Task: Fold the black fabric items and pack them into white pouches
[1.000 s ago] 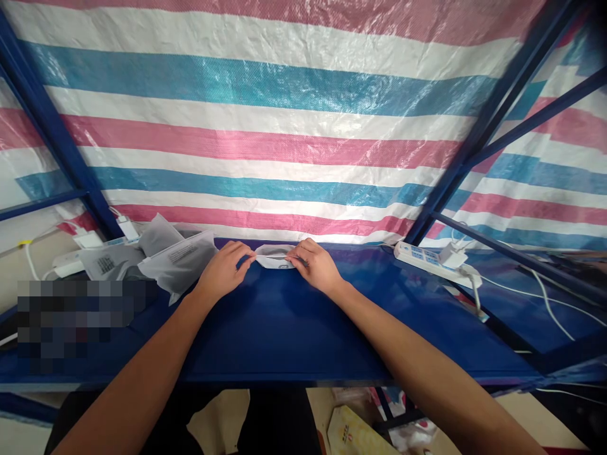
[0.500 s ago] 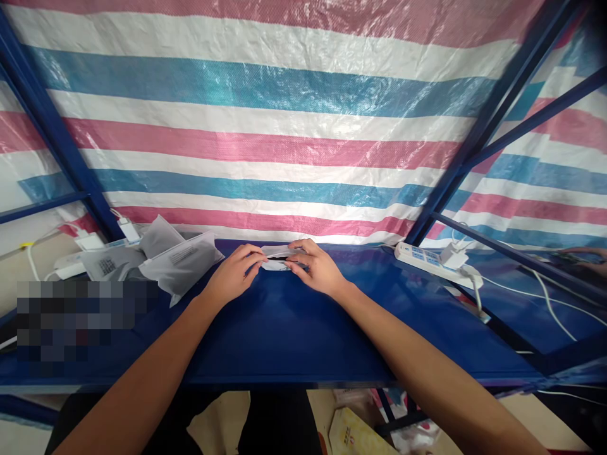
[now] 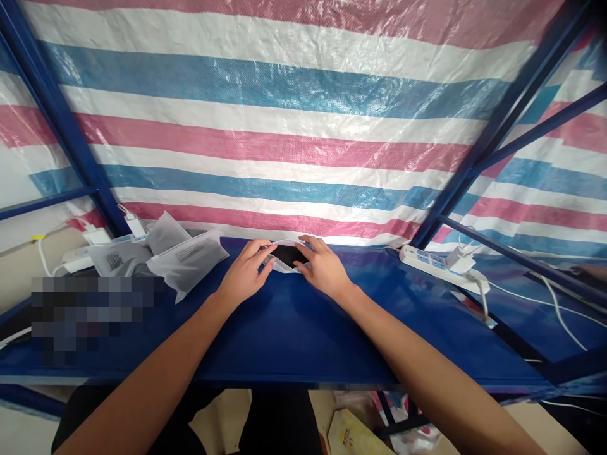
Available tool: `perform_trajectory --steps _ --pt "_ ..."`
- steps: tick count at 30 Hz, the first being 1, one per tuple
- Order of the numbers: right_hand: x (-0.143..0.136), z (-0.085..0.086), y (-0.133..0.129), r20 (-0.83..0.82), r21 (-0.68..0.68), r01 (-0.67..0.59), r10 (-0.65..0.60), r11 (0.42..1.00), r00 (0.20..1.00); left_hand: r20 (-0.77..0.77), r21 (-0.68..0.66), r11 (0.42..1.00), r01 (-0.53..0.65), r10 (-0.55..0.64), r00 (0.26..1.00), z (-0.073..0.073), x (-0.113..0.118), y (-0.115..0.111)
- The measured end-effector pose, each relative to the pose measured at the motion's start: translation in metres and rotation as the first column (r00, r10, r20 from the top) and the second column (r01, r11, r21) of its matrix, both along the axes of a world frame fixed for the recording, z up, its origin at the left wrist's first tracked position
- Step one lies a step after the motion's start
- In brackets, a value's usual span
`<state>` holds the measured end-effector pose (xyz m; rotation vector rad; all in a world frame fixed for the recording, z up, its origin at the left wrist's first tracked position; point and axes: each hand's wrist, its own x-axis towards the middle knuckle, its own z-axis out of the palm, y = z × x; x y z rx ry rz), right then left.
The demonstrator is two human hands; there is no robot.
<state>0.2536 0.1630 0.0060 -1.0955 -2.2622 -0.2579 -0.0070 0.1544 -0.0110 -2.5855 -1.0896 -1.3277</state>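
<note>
At the back middle of the blue table (image 3: 294, 341), a frosted white bag (image 3: 281, 268) has its mouth spread apart, and something black (image 3: 290, 254) shows inside. My left hand (image 3: 246, 268) pinches the bag's left edge between thumb and fingers. On the right edge, my right hand (image 3: 323, 264) has its fingers wrapped on the bag's rim, with fingertips at the opening. What the black thing is cannot be made out.
Other frosted bags (image 3: 190, 256) lie on the left near a white charger (image 3: 134, 222). A power strip (image 3: 439, 267) with plugs and cables stands at the right. Blue frame posts (image 3: 455, 183) rise at both sides before a striped sheet (image 3: 284, 145).
The bag's mouth has opened wider, and more of the black inside shows. Both hands remain at its edges. The whole view has shifted slightly.
</note>
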Motion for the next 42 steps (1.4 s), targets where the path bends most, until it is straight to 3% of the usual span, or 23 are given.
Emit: perform_trajectory --steps 5,8,11,14,16,18,19,21,23,27,32,34,39,42 --pt "0.002 -0.009 0.007 0.091 -0.141 0.148 -0.136 0.979 0.987 -0.011 -0.043 0.99 0.131 -0.132 0.991 0.002 0.005 -0.008" --pt "0.004 -0.009 0.012 0.059 -0.197 0.216 -0.208 0.956 0.976 0.109 -0.139 0.987 0.076 -0.061 0.992 0.002 0.003 -0.007" --pt "0.007 -0.008 0.017 -0.112 -0.243 0.218 -0.25 0.945 0.962 0.289 -0.204 0.979 -0.025 0.085 0.954 -0.006 -0.001 0.003" --pt "0.005 -0.009 0.021 -0.448 -0.403 0.011 -0.207 0.915 0.87 0.442 -0.377 0.926 0.023 0.158 0.883 -0.019 -0.001 0.016" --pt "0.001 -0.013 0.022 -0.684 -0.491 -0.28 -0.166 0.825 0.71 0.505 -0.521 0.834 0.183 0.128 0.853 -0.026 0.003 0.023" --pt "-0.006 -0.017 0.019 -0.82 -0.509 -0.546 -0.182 0.665 0.542 0.53 -0.588 0.737 0.332 0.042 0.847 -0.028 0.006 0.024" --pt "-0.009 -0.02 0.018 -0.848 -0.507 -0.634 -0.205 0.584 0.489 0.526 -0.595 0.715 0.365 0.003 0.851 -0.028 0.007 0.023" --pt "-0.014 -0.022 0.013 -0.859 -0.511 -0.724 -0.25 0.463 0.447 0.493 -0.586 0.733 0.346 -0.016 0.87 -0.024 0.006 0.02" --pt "-0.016 -0.022 0.01 -0.852 -0.523 -0.743 -0.273 0.418 0.447 0.46 -0.577 0.766 0.284 0.016 0.888 -0.019 0.004 0.016" --pt "-0.012 -0.018 0.012 -0.841 -0.541 -0.716 -0.291 0.44 0.456 0.494 -0.591 0.758 0.277 0.069 0.867 -0.014 0.0 0.017" --pt "0.0 -0.015 0.023 -0.852 -0.523 -0.607 -0.357 0.598 0.382 0.527 -0.597 0.777 0.201 0.191 0.828 -0.016 -0.006 0.024" --pt "0.005 -0.013 0.025 -0.867 -0.498 -0.594 -0.346 0.632 0.359 0.528 -0.599 0.783 0.17 0.227 0.819 -0.017 -0.011 0.026" --pt "0.007 -0.011 0.025 -0.887 -0.457 -0.668 -0.356 0.587 0.294 0.561 -0.606 0.783 0.144 0.291 0.775 -0.017 -0.019 0.027" --pt "0.004 -0.013 0.027 -0.907 -0.404 -0.689 -0.358 0.601 0.22 0.576 -0.601 0.791 0.119 0.325 0.75 -0.017 -0.019 0.029"
